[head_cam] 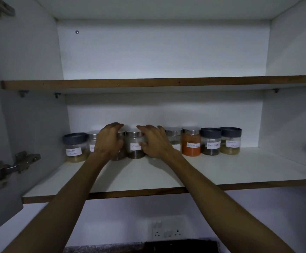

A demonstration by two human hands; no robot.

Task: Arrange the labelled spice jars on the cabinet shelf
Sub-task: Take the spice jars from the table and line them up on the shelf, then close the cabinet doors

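Note:
A row of several labelled spice jars stands at the back of the lower cabinet shelf (221,170). From the left: a grey-lidded jar of pale powder (73,148), a steel-lidded jar (92,141), a steel-lidded jar (120,155) mostly hidden by my left hand (110,141), which curls over its top and side. My right hand (154,143) wraps the middle steel-lidded jar (134,150), thumb on its front, fingers over its lid. To the right stand another steel-lidded jar (174,139), an orange chilli powder jar (191,146), a black pepper jar (210,143) and a grey-lidded jar (230,143).
An upper shelf (148,84) with a brown front edge spans the cabinet above the jars. The open cabinet door (2,125) with a metal hinge (15,165) is at the left. A wall socket panel (168,230) sits below the cabinet.

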